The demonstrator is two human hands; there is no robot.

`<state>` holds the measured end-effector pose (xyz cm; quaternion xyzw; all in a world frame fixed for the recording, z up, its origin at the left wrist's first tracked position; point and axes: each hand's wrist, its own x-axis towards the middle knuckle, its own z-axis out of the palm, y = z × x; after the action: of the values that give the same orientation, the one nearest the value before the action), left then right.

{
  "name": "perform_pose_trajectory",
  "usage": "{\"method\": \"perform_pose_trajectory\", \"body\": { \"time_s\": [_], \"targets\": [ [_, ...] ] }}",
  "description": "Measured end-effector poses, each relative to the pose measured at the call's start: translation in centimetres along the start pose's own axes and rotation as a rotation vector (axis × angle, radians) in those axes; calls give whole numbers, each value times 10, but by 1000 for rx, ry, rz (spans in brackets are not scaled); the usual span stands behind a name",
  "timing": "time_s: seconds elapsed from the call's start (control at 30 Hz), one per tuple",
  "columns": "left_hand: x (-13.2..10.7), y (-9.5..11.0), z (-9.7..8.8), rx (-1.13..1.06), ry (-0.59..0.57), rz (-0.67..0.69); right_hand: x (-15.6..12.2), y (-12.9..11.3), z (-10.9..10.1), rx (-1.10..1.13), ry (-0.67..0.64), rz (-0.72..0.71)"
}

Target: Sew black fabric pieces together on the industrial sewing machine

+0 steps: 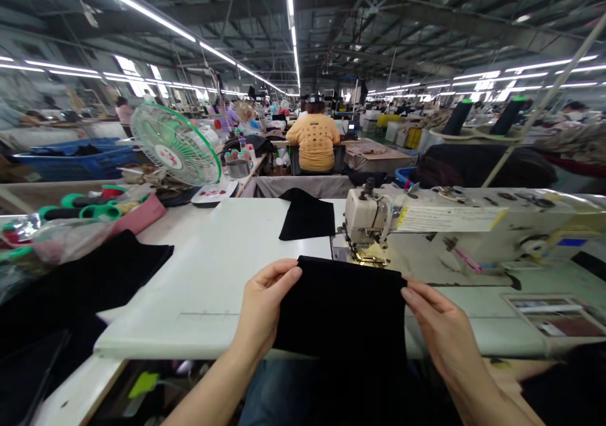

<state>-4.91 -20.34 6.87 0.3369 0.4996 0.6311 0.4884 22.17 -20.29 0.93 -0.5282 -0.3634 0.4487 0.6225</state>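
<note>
A black fabric piece (345, 306) lies over the front edge of the white sewing table (227, 268), its far edge just short of the presser foot (369, 255) of a cream sewing machine (426, 224). My left hand (265, 309) grips the fabric's left edge, fingers curled over its top corner. My right hand (438, 328) holds the right edge, fingers pinched on the cloth. A second, smaller black piece (307, 214) lies flat farther back on the table, left of the machine.
A pile of black fabric (95, 274) covers the table's left side, with green thread cones (95, 210) and a green desk fan (175, 145) behind. A person in a yellow shirt (315, 139) sits ahead, back turned. A tray (553, 315) sits at the right.
</note>
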Motion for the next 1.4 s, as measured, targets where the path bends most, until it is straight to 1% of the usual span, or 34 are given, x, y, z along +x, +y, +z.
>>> {"method": "perform_pose_trajectory", "body": {
  "time_s": [0.13,0.3,0.53,0.7,0.83,0.97,1.07,1.17,1.4],
  "targets": [
    [-1,0,2,-21,11,-19,0,1,0,-3,41,29],
    [0,3,4,5,11,3,1,-1,0,-24,54,9],
    [2,2,6,47,7,150,-4,-13,3,9,79,41],
    [7,-4,7,60,27,193,-5,-15,4,36,55,63],
    [11,-3,9,57,39,169,-7,-21,5,48,26,41],
    [13,2,12,-6,83,88,-9,-33,8,62,-21,-21],
    [15,5,14,-31,95,48,-8,-40,11,66,-26,-27],
    [14,6,14,-26,106,61,-7,-45,12,83,-2,-8],
    [9,6,10,24,106,60,-8,-46,13,113,-26,15]
  ]
}}
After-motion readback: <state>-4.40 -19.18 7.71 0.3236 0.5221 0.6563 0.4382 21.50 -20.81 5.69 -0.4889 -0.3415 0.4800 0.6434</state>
